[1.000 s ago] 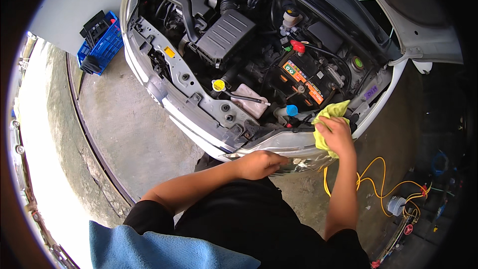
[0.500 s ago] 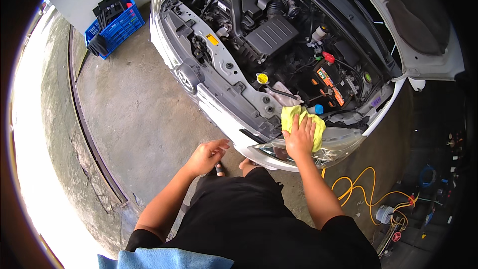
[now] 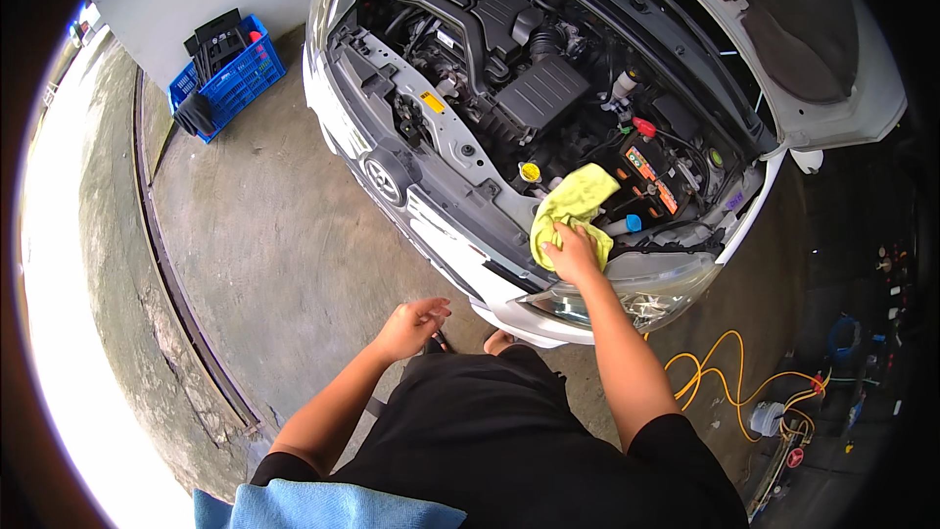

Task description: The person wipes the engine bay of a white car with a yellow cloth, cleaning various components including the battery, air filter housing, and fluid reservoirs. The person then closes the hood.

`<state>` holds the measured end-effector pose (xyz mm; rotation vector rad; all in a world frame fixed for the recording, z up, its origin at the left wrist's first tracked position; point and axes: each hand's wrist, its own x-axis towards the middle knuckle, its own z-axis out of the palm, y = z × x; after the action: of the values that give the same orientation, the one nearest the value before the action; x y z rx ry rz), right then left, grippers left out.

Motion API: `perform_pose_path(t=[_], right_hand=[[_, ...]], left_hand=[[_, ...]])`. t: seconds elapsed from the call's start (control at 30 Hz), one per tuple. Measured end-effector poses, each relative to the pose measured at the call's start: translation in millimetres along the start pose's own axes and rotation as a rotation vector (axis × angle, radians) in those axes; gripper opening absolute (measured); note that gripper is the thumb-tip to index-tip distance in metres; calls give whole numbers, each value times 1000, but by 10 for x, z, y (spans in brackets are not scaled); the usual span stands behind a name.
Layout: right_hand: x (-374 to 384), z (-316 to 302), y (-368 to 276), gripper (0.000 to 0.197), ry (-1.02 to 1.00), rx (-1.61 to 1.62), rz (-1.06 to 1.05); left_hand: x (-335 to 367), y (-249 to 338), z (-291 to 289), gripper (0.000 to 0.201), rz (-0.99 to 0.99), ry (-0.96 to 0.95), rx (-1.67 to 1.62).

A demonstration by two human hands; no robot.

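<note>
A yellow-green cloth [image 3: 578,198] is gripped in my right hand [image 3: 574,253], over the front edge of the engine bay just behind the headlight [image 3: 636,296]. Its far end spreads toward the battery [image 3: 650,176] and covers part of the area beside the yellow cap [image 3: 530,172]. A blue cap [image 3: 634,223] shows to the right of the cloth. My left hand [image 3: 413,328] hangs in the air before the bumper, fingers loosely curled and apart, holding nothing. The silver-white car [image 3: 431,225] stands with its hood [image 3: 852,122] raised.
A blue crate [image 3: 235,83] holding black items stands on the floor by the wall at far left. Yellow hose [image 3: 729,372] lies coiled on the floor at right, near assorted gear. A light blue cloth [image 3: 328,507] lies across my front at the lower edge.
My right hand has gone from lying flat on the cloth at the headlight edge to grasping it, slightly left. The cloth now reaches farther into the engine bay. My left hand stays nearly still.
</note>
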<state>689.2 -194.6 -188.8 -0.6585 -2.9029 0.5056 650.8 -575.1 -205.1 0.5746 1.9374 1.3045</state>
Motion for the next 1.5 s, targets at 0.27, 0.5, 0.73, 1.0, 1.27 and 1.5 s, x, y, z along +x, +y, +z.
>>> perform_pose_path(t=[0.27, 0.5, 0.73, 1.0, 1.27, 1.5], right_hand=[[64, 140, 51, 26, 85, 64, -89], [-228, 382, 165, 28, 24, 182, -265], [157, -332, 1130, 34, -425, 962, -321], [-13, -566, 1509, 25, -500, 932, -41], [-70, -558, 1703, 23, -522, 1041, -23], [-60, -536, 1578, 25, -579, 980, 26]], left_hand=[[876, 629, 581, 41, 408, -99, 318], [1570, 985, 1426, 63, 441, 269, 265], [1787, 968, 2076, 67, 261, 344, 858], [2107, 1359, 2232, 49, -181, 283, 1116], [1911, 1258, 2509, 73, -314, 317, 1028], [1796, 607, 1889, 64, 66, 444, 1009]])
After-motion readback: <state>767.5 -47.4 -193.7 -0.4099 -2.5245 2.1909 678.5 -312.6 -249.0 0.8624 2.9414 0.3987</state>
